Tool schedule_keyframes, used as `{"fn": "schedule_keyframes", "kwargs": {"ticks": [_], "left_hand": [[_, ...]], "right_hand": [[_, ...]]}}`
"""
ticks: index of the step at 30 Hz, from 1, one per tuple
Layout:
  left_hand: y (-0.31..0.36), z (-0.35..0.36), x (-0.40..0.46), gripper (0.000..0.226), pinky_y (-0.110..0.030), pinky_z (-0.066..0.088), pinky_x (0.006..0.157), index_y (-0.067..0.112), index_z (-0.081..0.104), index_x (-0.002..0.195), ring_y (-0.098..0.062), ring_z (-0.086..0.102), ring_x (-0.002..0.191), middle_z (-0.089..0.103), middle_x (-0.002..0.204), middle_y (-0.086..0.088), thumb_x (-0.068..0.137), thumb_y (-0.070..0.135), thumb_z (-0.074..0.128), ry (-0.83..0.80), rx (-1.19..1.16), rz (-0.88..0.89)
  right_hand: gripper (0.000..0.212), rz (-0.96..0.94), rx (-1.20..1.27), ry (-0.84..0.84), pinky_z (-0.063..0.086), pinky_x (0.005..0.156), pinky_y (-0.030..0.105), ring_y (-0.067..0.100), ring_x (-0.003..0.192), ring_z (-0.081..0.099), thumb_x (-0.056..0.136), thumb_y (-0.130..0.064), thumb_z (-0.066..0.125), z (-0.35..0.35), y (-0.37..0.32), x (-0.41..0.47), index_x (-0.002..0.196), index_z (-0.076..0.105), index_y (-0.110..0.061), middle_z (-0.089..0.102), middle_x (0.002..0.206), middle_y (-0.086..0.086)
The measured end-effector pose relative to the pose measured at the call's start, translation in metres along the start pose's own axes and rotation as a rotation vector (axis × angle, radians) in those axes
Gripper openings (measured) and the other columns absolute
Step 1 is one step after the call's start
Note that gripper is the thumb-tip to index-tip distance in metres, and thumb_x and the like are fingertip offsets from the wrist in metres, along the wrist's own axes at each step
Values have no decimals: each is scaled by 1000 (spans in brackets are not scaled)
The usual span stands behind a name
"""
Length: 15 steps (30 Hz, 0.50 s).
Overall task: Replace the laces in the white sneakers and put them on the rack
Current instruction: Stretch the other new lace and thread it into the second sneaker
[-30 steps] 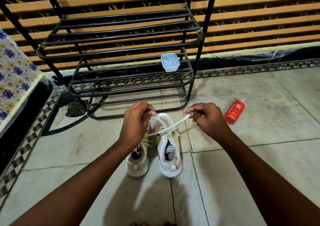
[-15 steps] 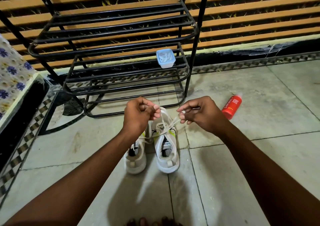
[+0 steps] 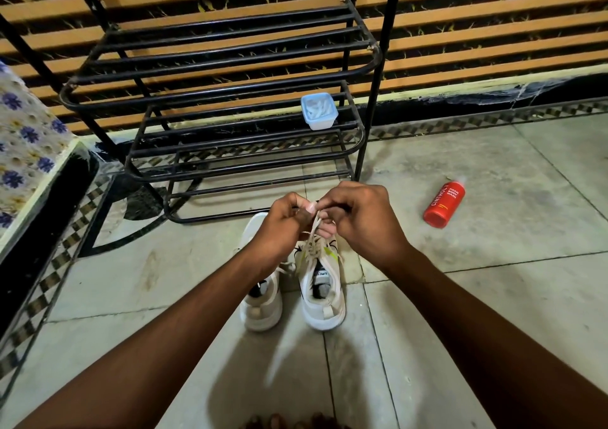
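Note:
Two white sneakers stand side by side on the tiled floor, heels toward me: the left sneaker (image 3: 261, 310) and the right sneaker (image 3: 324, 303). A white lace (image 3: 312, 241) rises from the right sneaker's eyelets. My left hand (image 3: 279, 227) and my right hand (image 3: 362, 221) meet above its toe, both pinching the lace ends between curled fingers. The black metal shoe rack (image 3: 230, 66) stands just beyond the sneakers, against the slatted wall.
A small pale-blue plastic box (image 3: 319, 111) sits on the rack's lower shelf at the right. A red bottle (image 3: 444, 204) lies on the floor to the right. A floral-covered surface (image 3: 23, 152) is at the left edge. My toes (image 3: 289, 422) show at the bottom.
My hands were apart, pulling the lace ends sideways; they have since come together over the right sneaker, still holding the lace. The view has shifted slightly.

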<state>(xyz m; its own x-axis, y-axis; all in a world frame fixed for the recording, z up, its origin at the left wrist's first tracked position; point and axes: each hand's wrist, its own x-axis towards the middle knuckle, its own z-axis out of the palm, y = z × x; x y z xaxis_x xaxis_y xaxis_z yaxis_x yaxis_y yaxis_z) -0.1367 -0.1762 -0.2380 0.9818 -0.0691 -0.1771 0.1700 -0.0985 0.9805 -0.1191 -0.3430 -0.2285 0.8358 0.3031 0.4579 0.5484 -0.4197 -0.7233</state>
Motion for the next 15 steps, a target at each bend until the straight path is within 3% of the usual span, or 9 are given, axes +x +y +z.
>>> {"fn": "schedule_keyframes", "kwargs": {"ticks": [1,4,6,8,13,15], "left_hand": [[1,0,-2,15,-30,58,70,4,51,102,-16,71,66,72,68,0,111,13,44,-18,18,-4],[-3,-5,-2,23,-43,52,80,5,52,103,-26,65,78,71,75,-5,111,25,45,-53,62,-14],[-5,-8,-2,24,-48,51,83,2,54,104,-25,64,80,67,77,-6,110,25,49,-54,56,-24],[-7,-10,-3,21,-45,51,81,-2,57,103,-23,65,80,63,80,-10,107,19,56,-54,38,-15],[-12,-14,-5,11,-29,52,71,8,63,89,-22,61,80,62,84,-17,99,6,66,-48,43,49],[-14,-15,-6,13,-32,54,74,9,64,85,-21,64,82,68,86,-13,97,5,69,-37,24,47]], "right_hand": [[26,12,-2,27,56,64,26,9,69,67,76,11,68,1,2,-1,84,80,-11,70,77,0],[20,81,18,50,57,65,34,9,67,67,81,7,70,3,7,-1,82,77,-11,71,74,-4],[18,151,53,32,57,65,31,9,65,68,83,5,72,3,10,-1,81,77,-12,71,72,-6],[18,200,101,10,58,65,31,9,64,68,83,4,74,5,12,-2,80,78,-14,72,71,-6],[14,279,211,-49,58,65,27,11,59,68,86,2,74,10,17,-4,86,79,-10,73,70,0],[14,299,233,-40,59,65,29,12,59,69,87,1,73,13,19,-6,90,79,-11,73,71,3]]}}
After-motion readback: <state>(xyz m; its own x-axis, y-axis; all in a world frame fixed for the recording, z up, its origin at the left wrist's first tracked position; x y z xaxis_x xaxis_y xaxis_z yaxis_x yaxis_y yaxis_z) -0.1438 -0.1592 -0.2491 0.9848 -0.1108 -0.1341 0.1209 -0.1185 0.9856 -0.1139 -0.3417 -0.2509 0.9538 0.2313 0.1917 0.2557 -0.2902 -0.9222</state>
